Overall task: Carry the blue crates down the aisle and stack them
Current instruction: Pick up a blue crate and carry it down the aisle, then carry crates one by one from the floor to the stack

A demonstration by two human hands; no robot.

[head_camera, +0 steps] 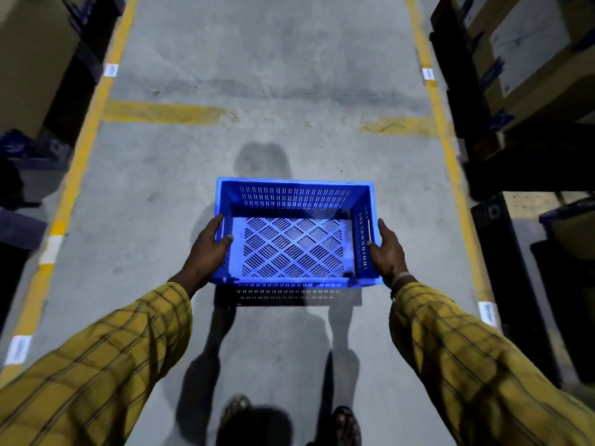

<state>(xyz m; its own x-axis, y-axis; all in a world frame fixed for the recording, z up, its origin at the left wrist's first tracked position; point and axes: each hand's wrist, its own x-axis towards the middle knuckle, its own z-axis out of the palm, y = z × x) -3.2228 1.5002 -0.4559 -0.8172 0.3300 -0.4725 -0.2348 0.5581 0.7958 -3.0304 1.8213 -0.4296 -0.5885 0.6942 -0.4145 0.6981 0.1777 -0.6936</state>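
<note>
A grey concrete floor [257,59] runs down the aisle, edged by yellow lines [82,149] with small white labels [111,70] stuck along them. Dark racks with cardboard boxes [531,59] stand on both sides. Out in front, held above the floor at the middle of the aisle, is one blue crate [294,233] — slotted walls, lattice bottom, nothing inside. The left hand [209,249] grips its left rim, thumb hooked over the inside wall; the right hand [388,249] grips the right rim the same way. Yellow checked sleeves [467,365] cover both arms — sandalled feet [346,424] show below.
</note>
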